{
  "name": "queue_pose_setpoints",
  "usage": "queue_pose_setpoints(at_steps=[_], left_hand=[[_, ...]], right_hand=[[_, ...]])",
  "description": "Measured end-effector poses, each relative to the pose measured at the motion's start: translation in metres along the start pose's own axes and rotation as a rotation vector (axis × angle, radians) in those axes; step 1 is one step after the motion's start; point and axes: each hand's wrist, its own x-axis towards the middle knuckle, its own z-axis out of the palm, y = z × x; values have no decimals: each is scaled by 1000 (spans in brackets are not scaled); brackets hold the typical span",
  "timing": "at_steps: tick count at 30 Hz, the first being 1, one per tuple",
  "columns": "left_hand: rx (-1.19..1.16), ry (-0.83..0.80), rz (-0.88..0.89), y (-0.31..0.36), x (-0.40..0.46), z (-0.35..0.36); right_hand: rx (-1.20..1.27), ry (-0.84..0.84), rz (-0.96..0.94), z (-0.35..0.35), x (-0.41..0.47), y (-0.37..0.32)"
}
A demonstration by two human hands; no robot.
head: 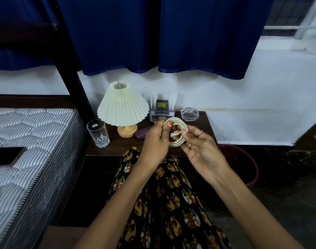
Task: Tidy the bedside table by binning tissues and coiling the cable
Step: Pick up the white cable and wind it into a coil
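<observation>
A pale cream cable [178, 123] is wound into a round coil of several loops, held up above the front of the dark wooden bedside table [117, 146]. My left hand [156, 141] pinches the coil's left side between thumb and fingers. My right hand [198, 146] grips the right and lower side, palm up. One plug end sticks into the middle of the coil. A dark red bin [243, 162] stands on the floor to the right of the table. No tissues are visible.
On the table stand a pleated cream lamp [122, 105], a clear drinking glass [98, 133], a purple case [141, 133], a grey organiser [161, 109] and a glass ashtray [189, 114]. A striped mattress [27, 150] lies on the left with a dark phone [6, 156] on it.
</observation>
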Motion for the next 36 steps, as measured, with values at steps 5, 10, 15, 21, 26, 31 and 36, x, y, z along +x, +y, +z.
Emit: queue_pose_setpoints(at_steps=[5,10,15,21,26,31,36], left_hand=[[-42,-25,-32,2,0,1],[-90,-55,-54,1,2,2],[-214,-94,-97,-2,1,2],[-384,-137,-136,-4,-1,2],[-288,-138,-133,-5,-1,2],[-156,-107,-109,-9,1,2],[21,-60,-174,-25,3,6]], right_hand=[[123,3,26,0,3,3],[205,7,42,-2,5,9],[279,8,47,-1,4,12],[387,29,24,-1,-1,17],[183,-46,10,-15,1,19],[-114,-28,-18,-25,3,21],[-434,-6,-47,-29,2,20]])
